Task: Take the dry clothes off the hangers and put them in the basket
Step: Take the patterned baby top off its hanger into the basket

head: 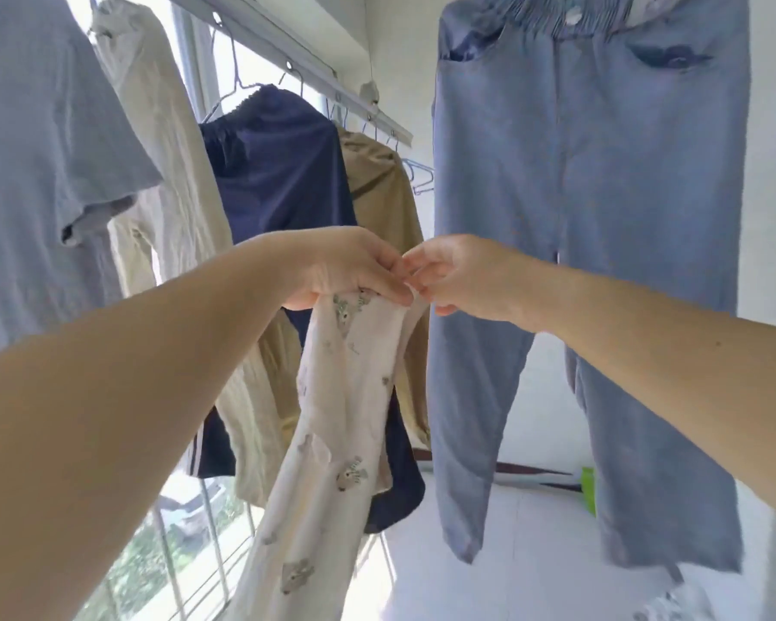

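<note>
Hanging beneath both hands, printed cream garment [332, 419]; left hand [346, 266] and right hand [462, 280] pinching its top

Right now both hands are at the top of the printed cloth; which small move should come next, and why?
Probably lower the printed cloth toward the basket, which is not in view. The left hand and right hand already pinch its top edge, and it hangs free of any hanger.

I can read no words, labels or numbers anywhere here. The cream garment [332, 423] I hold carries only small printed animal figures.
</note>
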Demonstrator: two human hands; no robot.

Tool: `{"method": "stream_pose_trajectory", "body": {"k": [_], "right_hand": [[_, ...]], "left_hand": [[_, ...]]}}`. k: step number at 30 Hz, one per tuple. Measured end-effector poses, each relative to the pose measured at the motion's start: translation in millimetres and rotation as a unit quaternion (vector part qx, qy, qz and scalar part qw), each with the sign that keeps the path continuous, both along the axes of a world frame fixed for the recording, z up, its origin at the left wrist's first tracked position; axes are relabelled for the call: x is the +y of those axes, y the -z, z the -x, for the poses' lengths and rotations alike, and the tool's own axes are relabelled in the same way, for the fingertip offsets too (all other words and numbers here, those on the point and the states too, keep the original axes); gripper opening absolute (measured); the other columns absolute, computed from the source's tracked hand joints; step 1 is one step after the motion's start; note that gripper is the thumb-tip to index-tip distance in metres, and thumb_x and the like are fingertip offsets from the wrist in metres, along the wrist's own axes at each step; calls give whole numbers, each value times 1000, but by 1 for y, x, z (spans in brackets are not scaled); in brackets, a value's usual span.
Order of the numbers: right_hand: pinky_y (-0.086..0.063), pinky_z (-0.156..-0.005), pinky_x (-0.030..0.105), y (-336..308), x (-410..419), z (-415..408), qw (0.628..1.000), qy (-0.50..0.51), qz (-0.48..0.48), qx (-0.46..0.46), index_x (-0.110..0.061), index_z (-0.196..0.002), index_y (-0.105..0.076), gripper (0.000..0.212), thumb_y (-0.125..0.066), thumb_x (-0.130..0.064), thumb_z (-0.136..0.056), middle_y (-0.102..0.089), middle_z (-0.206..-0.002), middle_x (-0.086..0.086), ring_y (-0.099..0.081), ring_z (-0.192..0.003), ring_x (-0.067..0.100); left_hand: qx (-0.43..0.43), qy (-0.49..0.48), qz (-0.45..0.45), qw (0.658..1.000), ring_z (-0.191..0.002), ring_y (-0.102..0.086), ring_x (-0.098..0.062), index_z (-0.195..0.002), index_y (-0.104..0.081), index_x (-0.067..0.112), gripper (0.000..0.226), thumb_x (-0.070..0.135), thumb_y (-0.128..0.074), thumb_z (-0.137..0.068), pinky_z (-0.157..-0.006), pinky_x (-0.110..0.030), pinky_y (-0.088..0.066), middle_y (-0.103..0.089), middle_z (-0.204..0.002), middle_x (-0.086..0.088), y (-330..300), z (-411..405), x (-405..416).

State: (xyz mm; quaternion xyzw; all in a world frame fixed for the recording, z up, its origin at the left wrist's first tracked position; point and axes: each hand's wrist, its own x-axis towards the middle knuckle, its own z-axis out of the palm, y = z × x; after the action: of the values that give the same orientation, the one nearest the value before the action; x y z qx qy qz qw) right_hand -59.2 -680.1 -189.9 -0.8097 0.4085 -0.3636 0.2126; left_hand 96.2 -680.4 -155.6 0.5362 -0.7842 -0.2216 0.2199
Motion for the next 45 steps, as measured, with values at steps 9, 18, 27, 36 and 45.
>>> {"method": "stream_pose_trajectory", "body": {"k": [9, 18, 27, 36, 45], "right_hand": [[-43, -86, 21, 129, 13, -34, 966, -108, -221, 75, -26, -110, -63, 31, -72, -23, -80, -69, -106, -13, -61, -102, 4], [-35, -44, 12, 200, 12, -32, 960, -54, -225, 160, -13, -62, -47, 24, -59, -1, -79, -44, -55, -6, -47, -52, 8], [-46, -69, 24, 216, -8, -23, 968, -59, -243, 10, -15, -84, -69, 5, -68, -20, -84, -62, -75, 2, -57, -75, 14], [-52, -90, 40, 242, -15, -31, 953, -56, -294, -49, -15, -90, -72, 12, -67, -25, -85, -71, -93, 7, -66, -87, 24], [-56, -75, 28, 268, -12, -34, 958, -74, -274, 34, -20, -93, -69, 13, -68, -27, -83, -67, -87, -1, -65, -86, 18]], "left_hand": [[33, -46, -62, 996, -64, -67, -10, -75, -70, 18, 8, 12, -67, -80, -57, -23, -51, -70, -71, 3, 59, -45, 29], [115, -115, -75, 984, -66, -66, -16, -69, -66, 18, 11, 11, -67, -78, -67, -30, -51, -68, -67, 1, 102, -86, 56], [139, -188, -124, 964, -69, -68, -15, -83, -67, 14, 18, 14, -73, -66, -71, -32, -52, -72, -72, 0, 165, -131, 76], [123, -240, -194, 943, -90, -66, -32, -87, -70, 11, 75, 60, -76, -30, -89, -48, -48, -73, -86, -10, 229, -150, 90], [254, -231, -211, 915, -78, -69, -23, -83, -69, 17, 82, 64, -84, -18, -65, -33, -55, -72, -76, -4, 297, -157, 101]]}}
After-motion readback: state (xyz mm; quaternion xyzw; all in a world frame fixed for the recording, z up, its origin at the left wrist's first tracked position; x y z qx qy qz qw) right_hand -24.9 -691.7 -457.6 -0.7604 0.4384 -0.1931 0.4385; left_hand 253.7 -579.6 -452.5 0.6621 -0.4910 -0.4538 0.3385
